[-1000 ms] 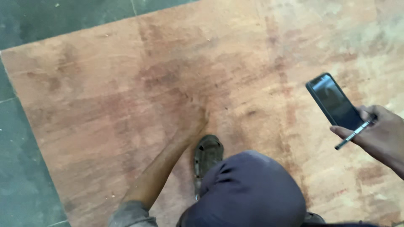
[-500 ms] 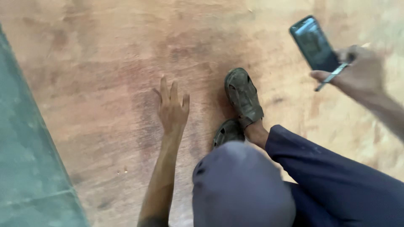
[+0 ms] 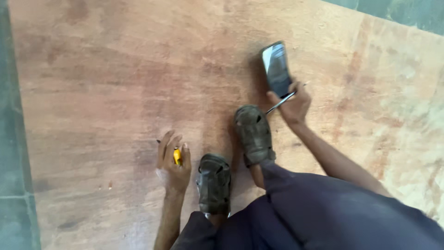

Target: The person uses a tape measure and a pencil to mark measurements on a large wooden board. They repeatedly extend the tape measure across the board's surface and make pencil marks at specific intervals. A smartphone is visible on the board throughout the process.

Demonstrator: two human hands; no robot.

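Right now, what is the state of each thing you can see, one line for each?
left hand: pressed on the plywood sheet, fingers around a yellow tool
right hand: gripping a phone and a pen
phone: tilted up, screen dark
pen: held under the phone
plywood sheet: lying flat, stained
sandals: worn, both standing on the sheet

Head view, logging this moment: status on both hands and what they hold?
Left hand on plywood sheet, fingers over yellow tool. Right hand grips phone plus pen. Sandals between hands.
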